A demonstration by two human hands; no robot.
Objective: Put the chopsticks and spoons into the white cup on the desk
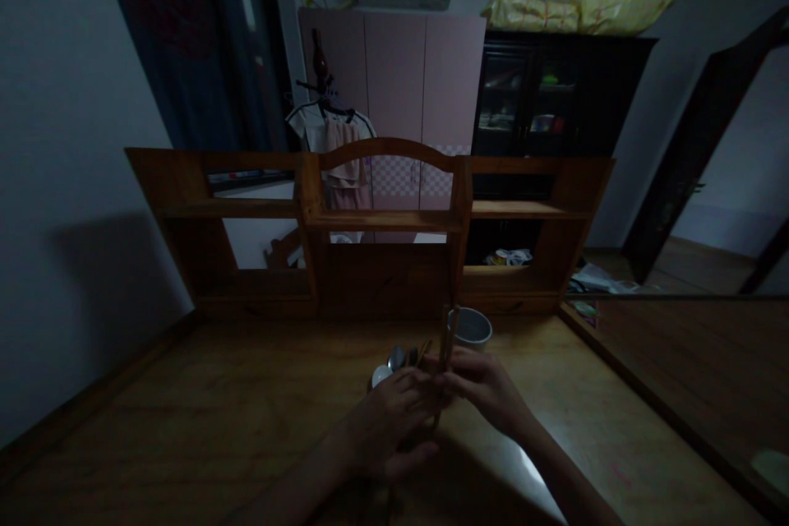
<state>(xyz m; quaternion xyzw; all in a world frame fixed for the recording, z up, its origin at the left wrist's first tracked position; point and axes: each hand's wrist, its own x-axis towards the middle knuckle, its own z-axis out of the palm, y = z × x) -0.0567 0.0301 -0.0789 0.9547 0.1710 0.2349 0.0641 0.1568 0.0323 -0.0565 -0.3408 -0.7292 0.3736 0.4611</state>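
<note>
Two chopsticks (444,337) are held nearly upright above a wooden table (215,394), between a white rounded dish (381,376) and a grey bowl (474,343).

At left, the dish and a metal spoon (396,357) are partly hidden by the left hand (400,411), its thumb spread away from its fingers; whether anything is gripped there cannot be told. The chopsticks, at centre, are met by its fingertips or nearly so. At right, they are pinched between the thumb and fingers of the right hand (484,386), in front of the bowl. The step in hand is judged to be two-handed handling of the chopsticks; for the next move, a steady right-hand pinch would be needed.
</note>
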